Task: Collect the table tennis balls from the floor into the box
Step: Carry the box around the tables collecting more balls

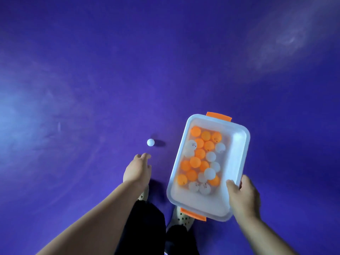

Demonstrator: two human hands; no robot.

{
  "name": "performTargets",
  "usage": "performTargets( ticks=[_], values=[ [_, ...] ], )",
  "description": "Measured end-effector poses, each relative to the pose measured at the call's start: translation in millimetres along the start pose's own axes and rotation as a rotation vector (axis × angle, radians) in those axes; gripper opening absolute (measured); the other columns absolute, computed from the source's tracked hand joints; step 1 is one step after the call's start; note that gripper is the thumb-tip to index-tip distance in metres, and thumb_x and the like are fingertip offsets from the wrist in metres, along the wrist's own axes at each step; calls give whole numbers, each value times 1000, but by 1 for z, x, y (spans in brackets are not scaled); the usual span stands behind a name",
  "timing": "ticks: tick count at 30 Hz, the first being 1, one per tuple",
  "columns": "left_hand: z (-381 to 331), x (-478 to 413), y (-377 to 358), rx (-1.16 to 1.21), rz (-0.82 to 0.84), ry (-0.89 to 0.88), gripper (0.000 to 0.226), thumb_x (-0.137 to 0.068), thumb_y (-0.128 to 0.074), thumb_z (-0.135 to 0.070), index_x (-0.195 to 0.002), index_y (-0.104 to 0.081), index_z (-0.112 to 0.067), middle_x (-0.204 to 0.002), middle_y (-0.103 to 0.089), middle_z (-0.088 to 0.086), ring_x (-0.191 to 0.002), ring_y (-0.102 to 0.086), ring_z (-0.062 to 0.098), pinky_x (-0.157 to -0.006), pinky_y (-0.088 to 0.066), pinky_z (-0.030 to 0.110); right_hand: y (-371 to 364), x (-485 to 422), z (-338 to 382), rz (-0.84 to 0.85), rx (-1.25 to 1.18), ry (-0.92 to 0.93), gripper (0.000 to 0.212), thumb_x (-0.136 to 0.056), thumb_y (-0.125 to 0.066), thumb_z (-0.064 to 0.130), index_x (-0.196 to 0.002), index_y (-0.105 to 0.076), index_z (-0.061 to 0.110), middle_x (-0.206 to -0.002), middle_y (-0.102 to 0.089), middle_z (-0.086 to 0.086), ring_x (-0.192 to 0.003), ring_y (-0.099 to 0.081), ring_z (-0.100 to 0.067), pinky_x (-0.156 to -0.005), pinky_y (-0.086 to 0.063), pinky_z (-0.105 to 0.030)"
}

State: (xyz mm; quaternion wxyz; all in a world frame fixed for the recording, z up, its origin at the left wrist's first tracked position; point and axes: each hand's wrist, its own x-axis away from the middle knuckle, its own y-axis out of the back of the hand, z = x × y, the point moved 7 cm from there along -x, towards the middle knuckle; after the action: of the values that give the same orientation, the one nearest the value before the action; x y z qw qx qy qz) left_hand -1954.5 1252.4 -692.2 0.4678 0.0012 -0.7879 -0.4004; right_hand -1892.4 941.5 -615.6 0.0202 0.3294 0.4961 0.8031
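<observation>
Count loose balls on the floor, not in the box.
1. A white ball lies on the purple floor, just ahead of the left hand and left of the box. None hidden that I can see.

Just one camera here, head-mounted and wide-angle, looking almost straight down past the person's own arms at the purple floor [92, 70]. It's close enough that both forearms and the feet fill the bottom of the frame, and the floor bends at the edges from lens distortion. No second view.
</observation>
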Motion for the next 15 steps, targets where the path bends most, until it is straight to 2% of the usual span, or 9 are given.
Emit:
performTargets(
  ticks=[2,4,6,10,12,15],
  values=[
    [4,-46,-26,-47,2,-18,44,-94,-37,-11,-135,-45,-23,-128,-47,2,-97,-55,25,-66,-40,31,-37,-27,-10,-20,-33,-11,29,-84,-57,27,-74,-44,4,-64,-49,-6,-72,-50,-36,-59,-37,-37],
    [7,-87,-49,-97,-7,-46,44,-95,-36,-9,-135,-45,-23,-127,-47,2,-95,-52,25,-65,-39,32,-70,-50,-18,-39,-76,-19,24,-86,-59,24,-77,-48,4,-69,-52,-8,-74,-51,-36,-61,-38,-37],
    [9,-120,-69,-159,-17,-77,45,-94,-37,-8,-136,-45,-24,-130,-45,3,-105,-49,25,-66,-39,33,-97,-69,-23,-66,-116,-17,24,-85,-59,24,-78,-49,4,-68,-53,-6,-73,-50,-34,-60,-36,-35],
    [9,-170,-103,-324,-29,-146,56,-87,-46,1,-136,-45,-27,-141,-32,5,-127,-30,26,-76,-45,37,-134,-99,-37,-83,-183,-35,18,-86,-60,19,-77,-51,7,-65,-51,3,-73,-50,-31,-62,-35,-33],
    [12,-188,-117,-361,0,-146,56,-85,-47,4,-134,-47,-24,-140,-30,8,-127,-28,29,-76,-47,39,-143,-107,-45,-92,-199,-48,18,-85,-59,21,-76,-51,9,-66,-52,3,-72,-50,-30,-63,-39,-34],
    [20,-201,-126,-338,36,-117,47,-85,-42,8,-123,-55,-16,-129,-37,12,-118,-32,32,-68,-44,38,-144,-110,-54,-95,-214,-75,17,-84,-58,20,-73,-48,11,-64,-51,2,-69,-48,-27,-61,-39,-33]
  ],
)
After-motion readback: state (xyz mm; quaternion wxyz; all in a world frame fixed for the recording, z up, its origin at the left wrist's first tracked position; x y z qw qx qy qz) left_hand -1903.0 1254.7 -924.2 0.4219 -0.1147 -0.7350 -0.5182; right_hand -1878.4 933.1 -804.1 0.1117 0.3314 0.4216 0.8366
